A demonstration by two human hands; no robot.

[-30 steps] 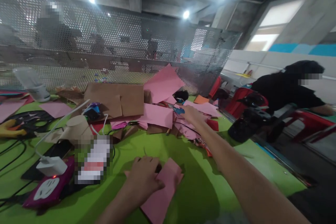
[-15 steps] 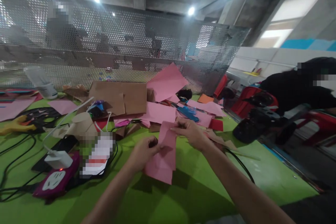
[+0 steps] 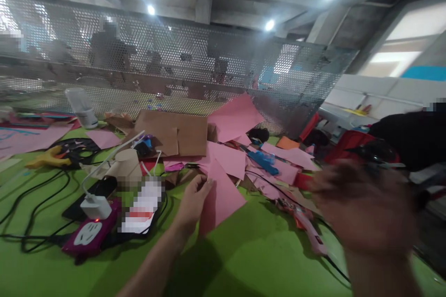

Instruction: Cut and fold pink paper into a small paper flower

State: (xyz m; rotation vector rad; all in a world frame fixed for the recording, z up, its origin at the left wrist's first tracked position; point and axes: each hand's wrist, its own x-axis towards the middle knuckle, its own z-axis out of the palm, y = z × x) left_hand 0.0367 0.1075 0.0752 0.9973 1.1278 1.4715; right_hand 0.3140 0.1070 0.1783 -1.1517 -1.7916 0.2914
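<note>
Paper sheet (image 3: 223, 202), pink, ctr of frame, tilted over green table (image 3: 258, 260). L hand (image 3: 191, 200) pinches its L edge. R hand (image 3: 369, 209), lower R, blurred: can't tell if holding anything. Corded tool (image 3: 306, 225) nearby. Sheet prob. light, stiffish, creases easily; best hold: edges, soft pinch.

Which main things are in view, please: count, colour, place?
Held sheet: one, pink, centre
Loose papers: several, mostly pink, back
Carton: one, brown, back
Slim tool: one, blue, centre right
Corded tool: one, pink, right
Power strip: one, purple, left
Plug: one, white, left
Pixelated device: one, whitish, left
Bottle: one, whitish, back left
Handled tool: one, yellow, left
Mesh screen: one, grey, back
Table: one, green, below
Other people: several, darkly clothed, background
Left hand: one, bare, holding sheet
Right hand: one, bare, right
</note>
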